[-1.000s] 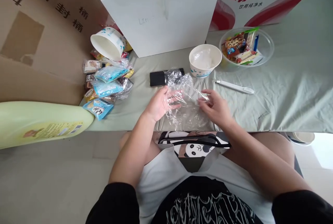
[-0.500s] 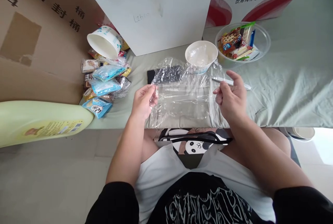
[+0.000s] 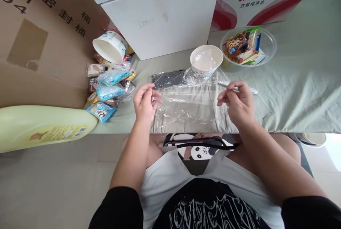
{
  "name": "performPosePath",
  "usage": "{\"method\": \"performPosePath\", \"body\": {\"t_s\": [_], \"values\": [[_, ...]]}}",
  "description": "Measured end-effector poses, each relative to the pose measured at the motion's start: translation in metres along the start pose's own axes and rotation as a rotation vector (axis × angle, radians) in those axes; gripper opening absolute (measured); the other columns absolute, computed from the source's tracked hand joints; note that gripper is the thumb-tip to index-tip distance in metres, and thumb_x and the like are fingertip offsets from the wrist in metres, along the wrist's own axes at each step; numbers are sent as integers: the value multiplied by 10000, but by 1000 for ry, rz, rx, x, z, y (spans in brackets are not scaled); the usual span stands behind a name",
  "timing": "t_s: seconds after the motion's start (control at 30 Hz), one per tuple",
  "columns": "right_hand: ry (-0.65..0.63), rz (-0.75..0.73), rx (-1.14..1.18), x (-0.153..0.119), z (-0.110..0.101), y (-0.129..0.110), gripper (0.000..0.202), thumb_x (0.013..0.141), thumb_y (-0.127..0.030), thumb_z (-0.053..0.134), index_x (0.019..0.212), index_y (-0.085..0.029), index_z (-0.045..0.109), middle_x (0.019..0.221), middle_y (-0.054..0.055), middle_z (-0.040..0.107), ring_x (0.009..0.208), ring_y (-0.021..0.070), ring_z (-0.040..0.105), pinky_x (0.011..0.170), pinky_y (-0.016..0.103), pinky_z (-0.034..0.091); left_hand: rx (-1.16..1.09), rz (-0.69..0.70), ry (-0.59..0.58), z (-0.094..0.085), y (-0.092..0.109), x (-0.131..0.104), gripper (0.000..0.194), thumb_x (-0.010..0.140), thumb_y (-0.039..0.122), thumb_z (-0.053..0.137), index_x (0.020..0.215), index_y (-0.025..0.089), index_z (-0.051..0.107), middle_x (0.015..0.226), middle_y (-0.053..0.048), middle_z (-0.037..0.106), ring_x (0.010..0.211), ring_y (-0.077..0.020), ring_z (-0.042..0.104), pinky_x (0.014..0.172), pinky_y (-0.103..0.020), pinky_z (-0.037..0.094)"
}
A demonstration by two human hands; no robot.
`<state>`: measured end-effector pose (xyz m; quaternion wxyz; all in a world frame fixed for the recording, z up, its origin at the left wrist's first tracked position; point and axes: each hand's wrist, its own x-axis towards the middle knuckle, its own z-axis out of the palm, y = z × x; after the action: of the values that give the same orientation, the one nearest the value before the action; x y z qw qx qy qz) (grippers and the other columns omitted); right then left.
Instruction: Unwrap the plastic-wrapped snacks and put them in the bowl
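A sheet of clear cling film [image 3: 183, 110] spreads across the table between my hands. My left hand [image 3: 145, 103] pinches its left side loosely, some fingers curled and others pointing inward. At the opposite side my right hand [image 3: 238, 103] has thumb and fingers pressed together on the film's edge. Beyond the sheet stands a white paper bowl [image 3: 206, 72] with crumpled clear plastic in it. A dark phone [image 3: 170, 78] lies partly under the film, past my left hand. Just behind my right fingers rests a slim white-handled tool [image 3: 252, 90], partly hidden by the hand.
Wrapped snacks [image 3: 109, 90] and a tipped paper bowl [image 3: 110, 47] are piled at the left, near a pale yellow bottle [image 3: 48, 127]. A clear plastic bowl [image 3: 270, 46] of snacks stands at the back right. White boxes [image 3: 170, 26] line the back.
The film between my hands lies lower and flatter. My left fingers have loosened and spread somewhat; my right index finger has curled down toward the thumb. The view has shifted slightly.
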<state>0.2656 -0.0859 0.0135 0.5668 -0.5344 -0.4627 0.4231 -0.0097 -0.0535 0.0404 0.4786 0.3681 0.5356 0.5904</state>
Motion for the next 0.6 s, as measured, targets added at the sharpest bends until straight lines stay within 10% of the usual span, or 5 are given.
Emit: {"method": "performPosePath", "body": {"t_s": [0.23, 0.47, 0.6], "values": [[-102, -145, -419, 11, -19, 2, 330, 809, -288, 686, 1137, -250, 693, 892, 43, 736, 813, 219, 690, 759, 404, 580, 304, 59, -249, -21, -2, 8, 592, 562, 162, 858, 1134, 245, 728, 1057, -36, 739, 612, -72, 582, 480, -172, 378], [134, -453, -647, 11, -20, -9, 147, 828, -388, 702, 740, -272, 721, 1088, 123, 672, 1198, 384, 592, 983, 611, 490, 590, 360, -203, -30, -9, 16, 85, 657, 226, 832, 733, 214, 795, 845, -25, 597, 798, -146, 579, 760, -256, 491], [-388, -122, -192, 6, -35, -24, 358, 855, -566, 669, 691, -248, 672, 732, 78, 693, 787, 290, 702, 759, 504, 577, 256, 301, -184, -26, 0, 12, 213, 604, 299, 861, 566, 200, 676, 979, -59, 653, 1032, -203, 637, 934, -305, 515]]}}
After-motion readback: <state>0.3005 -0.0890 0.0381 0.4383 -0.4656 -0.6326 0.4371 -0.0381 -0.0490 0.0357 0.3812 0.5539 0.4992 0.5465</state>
